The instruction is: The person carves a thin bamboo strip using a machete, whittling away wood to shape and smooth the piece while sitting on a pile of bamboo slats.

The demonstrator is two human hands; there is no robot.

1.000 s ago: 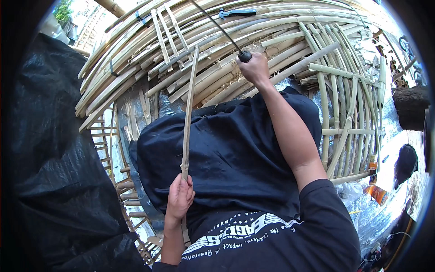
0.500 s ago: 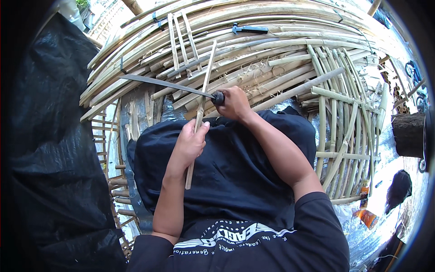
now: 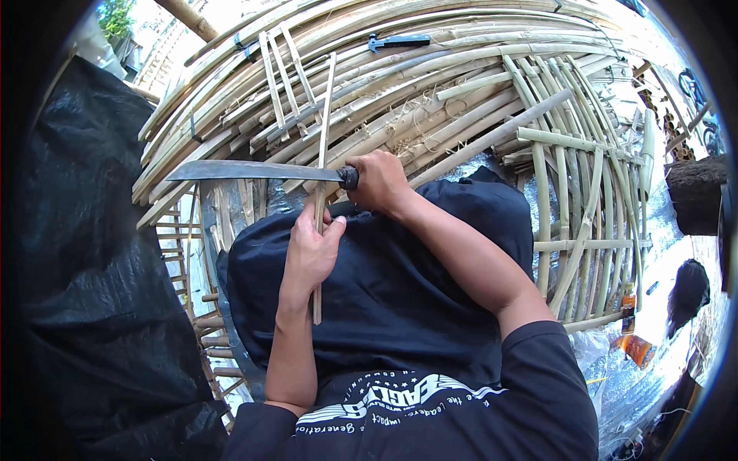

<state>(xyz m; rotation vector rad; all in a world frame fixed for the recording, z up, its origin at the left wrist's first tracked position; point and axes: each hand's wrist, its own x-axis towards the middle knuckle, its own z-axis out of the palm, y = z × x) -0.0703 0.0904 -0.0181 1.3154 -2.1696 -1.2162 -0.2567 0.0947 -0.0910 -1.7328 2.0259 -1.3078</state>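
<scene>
1. Head view, step: I am judging that a bamboo strip [image 3: 327,115] is being shaved or trimmed with a machete [image 3: 254,170].
2. Head view, left hand: I am seeing the left hand [image 3: 311,250] closing around the strip, which is standing nearly lengthwise over the black cloth [image 3: 407,269], its far end reaching over the stacked bamboo [image 3: 438,65].
3. Head view, right hand: the right hand [image 3: 378,183] is gripping the machete's handle, just beyond the left; the blade is crossing the strip, pointing leftward. Whether its edge is biting, I cannot tell.
4. Head view, surroundings: a hammer [image 3: 407,41] is lying on the stack; a bamboo lattice [image 3: 582,244] is lying to the right.
5. Next move, my judgement: a further stroke would be calling for a steady strip, a shallow blade angle and left fingers clear of the edge.
</scene>
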